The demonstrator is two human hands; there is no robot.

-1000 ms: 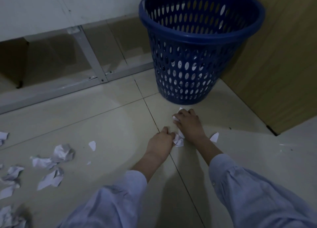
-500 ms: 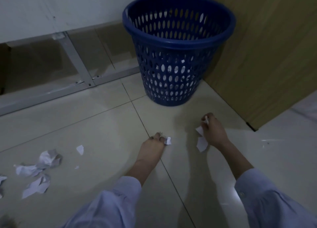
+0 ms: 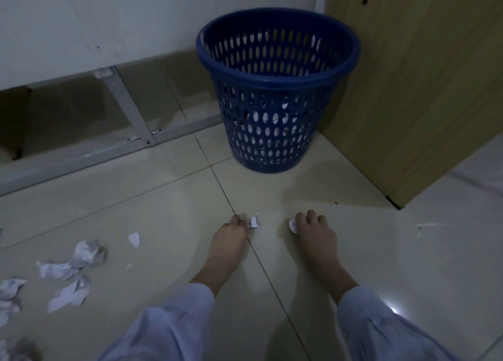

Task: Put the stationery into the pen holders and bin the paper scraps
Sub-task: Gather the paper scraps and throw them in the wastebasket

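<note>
A blue perforated waste bin (image 3: pixel 277 67) stands on the tiled floor by the wall, with white scraps showing through its lower holes. My left hand (image 3: pixel 227 238) is low over the floor and pinches a small white paper scrap (image 3: pixel 253 222) at its fingertips. My right hand (image 3: pixel 315 232), a little to the right, has its fingers curled round another crumpled scrap (image 3: pixel 293 226). Both hands are in front of the bin, short of it. Several more crumpled scraps (image 3: pixel 81 254) lie on the floor at the left. No stationery or pen holder is in view.
A wooden cabinet panel (image 3: pixel 408 88) stands right of the bin, its corner reaching the floor. A white metal frame (image 3: pixel 128 107) runs along the wall base at the left. A small flat scrap (image 3: pixel 134 238) lies between the pile and my left hand.
My hands, together over scraps a second ago, have moved apart, each with a scrap. The loose scrap that lay by my right hand is gone from the floor. The view has drawn back.
</note>
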